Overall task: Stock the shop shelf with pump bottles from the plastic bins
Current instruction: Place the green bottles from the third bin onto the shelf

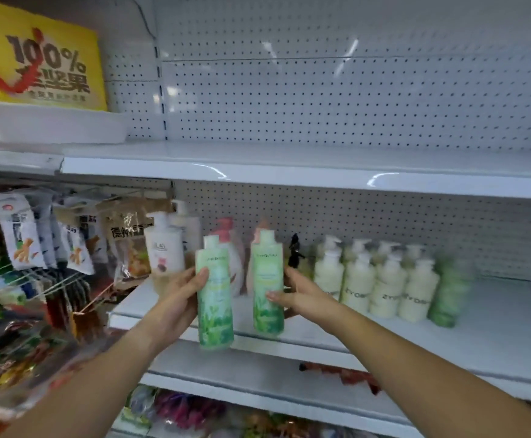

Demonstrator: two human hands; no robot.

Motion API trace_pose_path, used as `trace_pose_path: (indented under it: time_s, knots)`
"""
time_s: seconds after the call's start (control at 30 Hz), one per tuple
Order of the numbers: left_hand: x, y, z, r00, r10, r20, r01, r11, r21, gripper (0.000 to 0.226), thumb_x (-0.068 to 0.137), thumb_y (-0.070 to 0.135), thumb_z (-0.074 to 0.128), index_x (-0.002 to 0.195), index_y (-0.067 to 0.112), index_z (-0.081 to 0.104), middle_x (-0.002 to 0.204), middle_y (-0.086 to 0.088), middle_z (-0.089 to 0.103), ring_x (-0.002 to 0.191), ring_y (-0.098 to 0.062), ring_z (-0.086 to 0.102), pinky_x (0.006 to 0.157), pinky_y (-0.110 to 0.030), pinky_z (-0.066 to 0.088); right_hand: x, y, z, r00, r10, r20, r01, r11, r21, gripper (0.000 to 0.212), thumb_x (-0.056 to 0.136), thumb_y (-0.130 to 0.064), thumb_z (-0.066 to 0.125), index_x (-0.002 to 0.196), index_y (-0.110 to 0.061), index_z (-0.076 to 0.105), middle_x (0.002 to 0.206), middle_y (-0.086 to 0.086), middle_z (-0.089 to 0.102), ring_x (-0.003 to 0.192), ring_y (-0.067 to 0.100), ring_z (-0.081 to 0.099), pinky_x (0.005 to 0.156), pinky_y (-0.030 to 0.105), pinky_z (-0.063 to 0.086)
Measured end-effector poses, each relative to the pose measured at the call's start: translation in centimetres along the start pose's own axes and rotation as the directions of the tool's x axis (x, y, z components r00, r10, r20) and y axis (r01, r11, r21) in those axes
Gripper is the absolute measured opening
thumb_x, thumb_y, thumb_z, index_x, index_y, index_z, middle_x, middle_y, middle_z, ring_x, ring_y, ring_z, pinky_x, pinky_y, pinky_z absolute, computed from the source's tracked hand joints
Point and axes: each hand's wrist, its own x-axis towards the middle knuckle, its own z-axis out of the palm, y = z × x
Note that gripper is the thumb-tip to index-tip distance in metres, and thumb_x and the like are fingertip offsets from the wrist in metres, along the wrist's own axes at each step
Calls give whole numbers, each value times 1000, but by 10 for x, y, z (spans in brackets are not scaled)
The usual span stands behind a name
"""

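**Two green bottles in hand at the middle shelf**

Far left of both grips: hanging snack packets [24, 238] on wire hooks, well clear of the hands. Above them a yellow box [36, 55] sits behind a white tray [52, 126] on the upper shelf.

Left hand [180, 295] is closed round a green pump bottle [215, 295], thumb across the front near the top of the label, fingers behind. Bottle is upright, slightly tilted, its base hanging over the front lip of the middle shelf [494, 343], not set down. Just behind this grip: a white pump bottle [164, 248] and a red-capped bottle [226, 235] standing on the shelf.

Right hand [302, 298] wraps a second green pump bottle [267, 286] from its right side, fingertips on the front, palm behind. Upright; base is at shelf-surface level near the front, can't tell if it touches. The two held bottles are side by side with a gap between them, not touching.

Just right of the right grip: a dark pump bottle [295, 251], then a row of cream pump bottles [387, 279] standing close together, then a blurred green bottle [448, 289] at the end of the row. Shelf surface further right is bare white

Motion blur throughout, label text unreadable
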Motion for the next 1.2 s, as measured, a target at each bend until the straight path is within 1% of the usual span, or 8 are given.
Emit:
trace_pose_path:
  time_s: [0.07,0.13,0.17,0.33,0.5,0.6,0.8,1.2]
  knots:
    - [10,-16,38,998,-25,60,25,1000,-5,66,69,35,85,121,1,63,123,-23,66,101,-25,71,80,-34,60,-23,12,-36,999,8,-46,-8,1000,-1,55,94,-21,67,142,-33,42,124,-10,65,108,12,67,89,39,58]
    - [20,-33,75,994,-45,95,46,999,-9,41,82,22,65,117,1,64,123,-23,65,95,-24,72,77,-33,61,-46,23,-70,995,23,-101,-23,1000,3,54,94,-21,67,141,-29,43,125,-8,64,109,13,67,89,41,58]
    - [25,-41,90,992,-57,114,58,998,-3,39,83,21,62,116,0,64,123,-24,65,96,-25,72,78,-34,61,-56,28,-86,991,32,-127,-31,999,8,54,94,-21,68,141,-28,43,126,-7,64,109,13,67,89,41,58]
    - [45,-72,168,964,-87,252,77,996,48,80,62,42,91,127,4,63,127,-22,65,115,-34,65,88,-40,58,-108,51,-159,968,35,-250,-29,999,27,46,92,-22,69,131,-32,48,124,-7,65,107,13,68,90,46,58]
    - [59,-92,234,937,-122,327,118,993,32,68,66,35,86,124,6,66,125,-22,66,114,-35,65,88,-40,59,-155,64,-218,936,60,-346,-46,998,49,47,93,-17,67,135,-28,48,126,-3,65,110,17,67,90,45,58]
    - [70,-100,263,912,-146,384,132,989,61,82,55,41,95,122,5,66,124,-22,66,112,-35,66,86,-39,58,-172,71,-248,911,86,-404,-62,996,71,47,92,-17,69,135,-27,51,124,-2,67,108,19,69,90,49,57]
    - [99,-112,311,856,-134,500,120,991,59,87,55,45,94,125,4,64,125,-23,65,113,-34,65,92,-41,56,-191,76,-289,847,92,-524,-63,995,74,48,91,-15,70,135,-22,52,124,1,67,107,20,69,90,49,58]
    - [131,-133,378,789,-111,604,141,990,-1,83,63,40,92,128,0,60,130,-25,62,119,-36,62,94,-42,55,-212,101,-358,802,77,-593,-84,996,16,53,89,-13,73,135,-26,50,122,-2,68,109,16,67,97,45,54]
